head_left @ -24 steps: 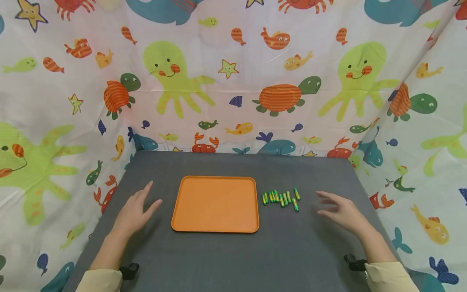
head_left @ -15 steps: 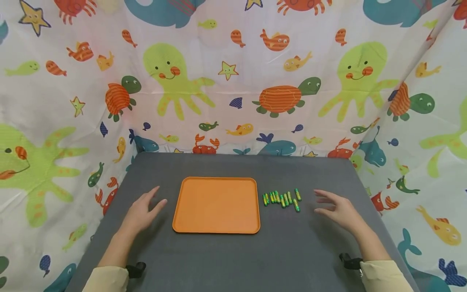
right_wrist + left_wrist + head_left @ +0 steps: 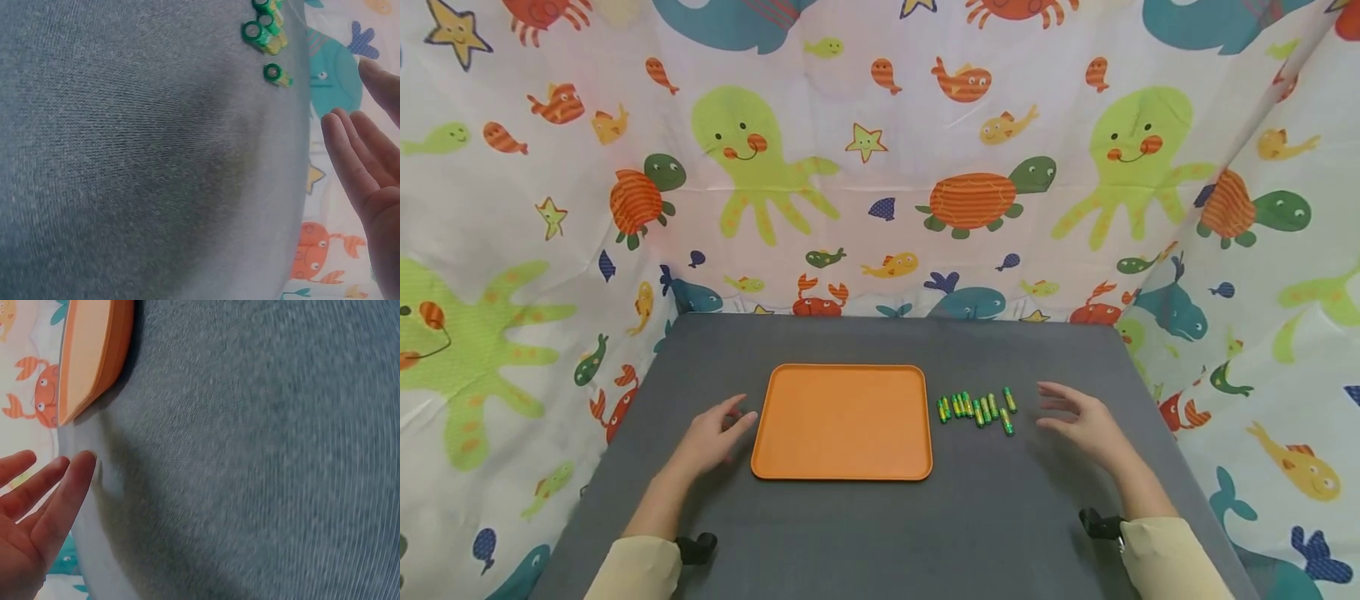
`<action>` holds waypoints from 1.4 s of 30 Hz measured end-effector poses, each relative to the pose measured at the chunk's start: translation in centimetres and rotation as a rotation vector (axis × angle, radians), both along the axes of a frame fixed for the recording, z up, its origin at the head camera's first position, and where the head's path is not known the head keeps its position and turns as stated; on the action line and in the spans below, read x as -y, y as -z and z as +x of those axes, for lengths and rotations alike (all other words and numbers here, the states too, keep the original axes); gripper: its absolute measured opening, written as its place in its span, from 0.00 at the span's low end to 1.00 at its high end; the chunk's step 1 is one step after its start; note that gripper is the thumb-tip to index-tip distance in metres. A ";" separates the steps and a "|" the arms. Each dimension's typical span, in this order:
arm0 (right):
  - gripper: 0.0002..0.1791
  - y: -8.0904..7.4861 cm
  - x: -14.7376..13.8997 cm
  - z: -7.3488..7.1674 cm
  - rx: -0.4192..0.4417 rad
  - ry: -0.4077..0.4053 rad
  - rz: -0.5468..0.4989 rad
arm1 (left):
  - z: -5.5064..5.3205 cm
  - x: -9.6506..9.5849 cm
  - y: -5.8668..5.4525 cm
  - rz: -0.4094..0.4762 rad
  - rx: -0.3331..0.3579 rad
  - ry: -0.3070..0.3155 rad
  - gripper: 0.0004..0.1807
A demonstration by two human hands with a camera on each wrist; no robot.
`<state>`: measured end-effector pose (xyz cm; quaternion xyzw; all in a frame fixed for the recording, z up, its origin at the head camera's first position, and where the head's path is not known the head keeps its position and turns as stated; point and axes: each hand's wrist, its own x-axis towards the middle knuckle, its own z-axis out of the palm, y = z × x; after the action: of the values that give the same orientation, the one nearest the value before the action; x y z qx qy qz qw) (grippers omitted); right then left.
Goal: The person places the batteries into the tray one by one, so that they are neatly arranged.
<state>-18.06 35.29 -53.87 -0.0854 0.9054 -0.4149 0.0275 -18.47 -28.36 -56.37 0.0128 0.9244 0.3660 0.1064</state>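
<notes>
Orange tray (image 3: 842, 422): a shallow rectangle with a raised rim and rounded corners, lying flat on the surface (image 3: 880, 542) between the two hands.
Dark grey surface: fabric-textured in the wrist views, marked by the soft shadows of both hands.
Green-and-yellow batteries (image 3: 979, 412): a loose group of small cylinders lying on their sides just beside the tray's right edge, most of them close together; the right wrist view shows the round ends of several.
Left hand (image 3: 709, 439): held above the surface near the tray's left edge, its fingers (image 3: 34, 489) relaxed, slightly bent and a little spread.
Right hand (image 3: 1086, 427): raised near the batteries, apart from them; its fingers (image 3: 349, 156) reach forward almost pressed together, the thumb held away.
Cream sleeves (image 3: 636, 569): one on each forearm, with a black wrist mount (image 3: 696, 548) beside each cuff.
Sea-animal curtain (image 3: 880, 179): white cloth behind and at both sides, printed with octopuses, turtles, crabs, whales and fish.
</notes>
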 end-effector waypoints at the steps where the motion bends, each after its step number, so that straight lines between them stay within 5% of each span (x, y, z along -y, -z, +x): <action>1: 0.36 0.1 0.1 -0.2 0.000 0.003 -0.002 | 0.0 -0.1 0.1 0.018 0.012 -0.006 0.39; 21: 0.37 2.6 0.8 -3.5 0.037 -0.017 -0.020 | 0.7 -0.5 1.2 0.119 0.070 -0.057 0.34; 31: 0.38 3.2 0.8 -4.5 0.050 -0.006 0.007 | -0.6 -0.5 1.6 0.246 0.144 -0.051 0.33; 42: 0.41 3.7 0.6 -5.4 0.106 -0.005 -0.015 | -2.1 -0.9 1.8 0.268 0.162 -0.009 0.34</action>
<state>-23.43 34.65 -57.54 -0.0659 0.8994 -0.4254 0.0758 -20.60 -27.45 -58.15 -0.0069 0.8557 0.4864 0.1762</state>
